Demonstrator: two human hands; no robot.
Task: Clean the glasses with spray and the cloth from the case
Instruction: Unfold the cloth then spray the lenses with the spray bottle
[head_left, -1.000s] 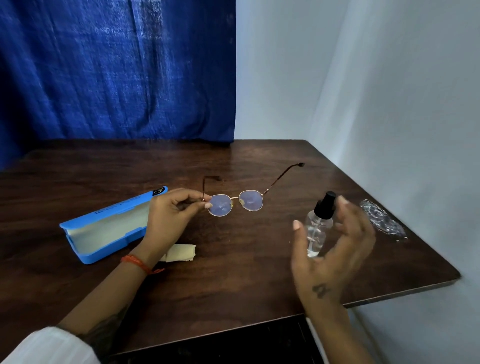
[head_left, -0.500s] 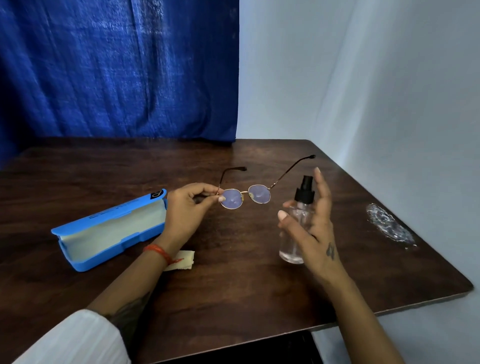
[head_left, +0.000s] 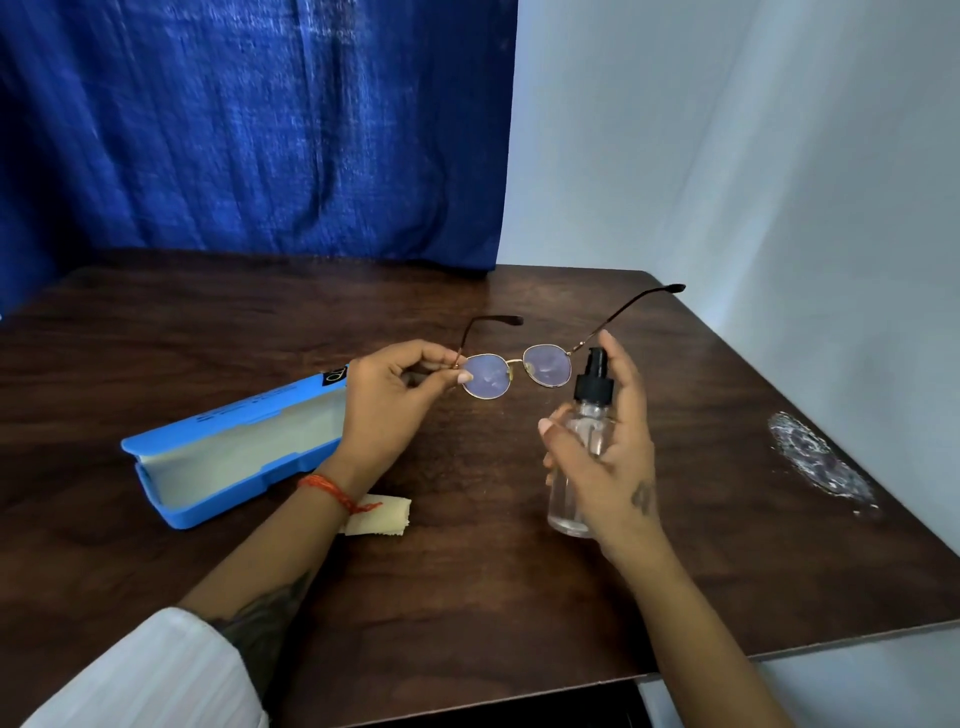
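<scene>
Left hand (head_left: 387, 410) pinches the glasses (head_left: 514, 370) by the hinge, lenses raised above the table (head_left: 467, 597) to meet the nozzle; right hand (head_left: 605, 457) grips the spray bottle (head_left: 584, 441), forefinger over the pump. Cloth (head_left: 382, 517) lies beside the open case (head_left: 228, 457), ready for wiping

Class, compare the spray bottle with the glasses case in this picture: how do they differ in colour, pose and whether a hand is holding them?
The spray bottle is clear with a black pump top; the glasses case is opaque blue with a pale lining. The bottle is held upright in the right hand; the case lies flat on the table, untouched. The bottle is capped by its pump; the case lies open. Both stand near the glasses, which the left hand pinches.
</scene>
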